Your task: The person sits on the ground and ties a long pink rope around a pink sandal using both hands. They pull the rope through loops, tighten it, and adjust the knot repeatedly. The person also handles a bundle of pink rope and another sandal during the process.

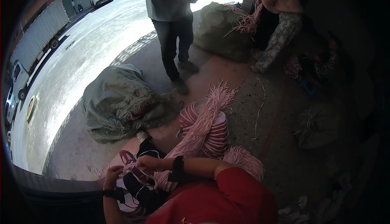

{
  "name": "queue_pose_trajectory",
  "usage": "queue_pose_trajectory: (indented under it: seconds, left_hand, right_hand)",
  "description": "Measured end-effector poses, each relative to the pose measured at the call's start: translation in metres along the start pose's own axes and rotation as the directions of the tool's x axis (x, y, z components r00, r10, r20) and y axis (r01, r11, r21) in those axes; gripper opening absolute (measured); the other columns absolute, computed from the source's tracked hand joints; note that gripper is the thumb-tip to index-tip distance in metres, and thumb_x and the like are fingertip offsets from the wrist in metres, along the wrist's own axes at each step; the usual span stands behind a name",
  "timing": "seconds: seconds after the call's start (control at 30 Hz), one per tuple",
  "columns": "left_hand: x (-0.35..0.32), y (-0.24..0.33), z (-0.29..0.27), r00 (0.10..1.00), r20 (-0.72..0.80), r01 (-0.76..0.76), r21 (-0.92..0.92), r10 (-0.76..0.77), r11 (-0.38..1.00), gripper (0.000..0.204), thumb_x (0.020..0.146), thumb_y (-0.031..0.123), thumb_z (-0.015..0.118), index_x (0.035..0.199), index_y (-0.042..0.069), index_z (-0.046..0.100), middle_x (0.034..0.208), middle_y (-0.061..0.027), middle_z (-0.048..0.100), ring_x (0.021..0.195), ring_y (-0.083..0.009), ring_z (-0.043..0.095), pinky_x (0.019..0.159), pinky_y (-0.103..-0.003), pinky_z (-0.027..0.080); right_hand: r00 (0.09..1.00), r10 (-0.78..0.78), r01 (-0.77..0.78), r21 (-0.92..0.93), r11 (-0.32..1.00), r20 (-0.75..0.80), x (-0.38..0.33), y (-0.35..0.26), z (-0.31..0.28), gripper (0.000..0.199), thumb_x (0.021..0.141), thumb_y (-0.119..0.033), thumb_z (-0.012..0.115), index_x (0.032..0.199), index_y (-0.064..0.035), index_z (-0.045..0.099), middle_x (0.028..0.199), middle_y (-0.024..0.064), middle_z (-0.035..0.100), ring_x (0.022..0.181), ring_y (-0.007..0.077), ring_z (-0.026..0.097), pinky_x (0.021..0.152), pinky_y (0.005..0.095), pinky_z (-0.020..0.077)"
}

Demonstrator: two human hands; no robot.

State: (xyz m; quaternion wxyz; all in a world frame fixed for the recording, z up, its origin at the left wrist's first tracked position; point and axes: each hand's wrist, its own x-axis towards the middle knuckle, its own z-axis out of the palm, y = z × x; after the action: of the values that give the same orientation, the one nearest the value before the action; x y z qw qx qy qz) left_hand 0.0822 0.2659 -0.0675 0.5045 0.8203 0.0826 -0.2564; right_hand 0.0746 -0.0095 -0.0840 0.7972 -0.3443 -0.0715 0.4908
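A maroon shoe upper (128, 158) with pale laces rests over my lap, between my two hands. My right hand (148, 164) is closed at its upper right side, pinching a pale pink shoelace. On the left, my left hand (113, 174) has its fingers bent together beside the upper; what they hold is too small to make out. A long bundle of pink shoelaces (201, 132) runs across my lap and over a stack of maroon and white shoe uppers (217, 136). Another heap of pink laces (243, 162) lies by my right elbow.
A green-grey sack (115, 102) sits ahead on the left. Farther off, a person (172, 29) stands, and another person (280, 17) holds pink laces beside a big sack (223, 31). A dark sack (319, 126) is at right; loose laces (260, 110) lie on the floor.
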Motion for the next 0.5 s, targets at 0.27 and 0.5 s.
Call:
queue_pose_trajectory:
  seconds: [0.27,0.5]
  left_hand:
    - [-0.001,-0.027,0.007,0.998,0.052,0.061,-0.447,-0.042,0.893,0.023,0.082,0.016,0.062,0.104,0.009,0.062,0.073,0.0037,0.054,0.061,-0.0048,0.049,0.051,-0.017,0.039]
    - [0.043,-0.043,0.038,0.997,-0.001,-0.073,-0.272,0.076,0.959,0.019,0.082,0.017,0.059,0.092,0.002,0.066,0.074,0.0003,0.061,0.057,-0.0058,0.047,0.05,-0.02,0.035]
  right_hand:
    - [0.794,-0.586,0.585,0.059,0.809,0.16,-0.147,-0.233,0.159,0.022,0.092,-0.019,0.04,0.071,-0.012,0.043,0.052,-0.0049,0.029,0.041,0.0061,0.024,0.038,0.0236,0.0189]
    - [0.655,-0.531,0.579,0.094,0.81,0.538,-0.18,-0.299,0.226,0.027,0.092,-0.013,0.036,0.065,-0.0124,0.037,0.056,-0.004,0.029,0.045,0.0074,0.025,0.043,0.0236,0.0208]
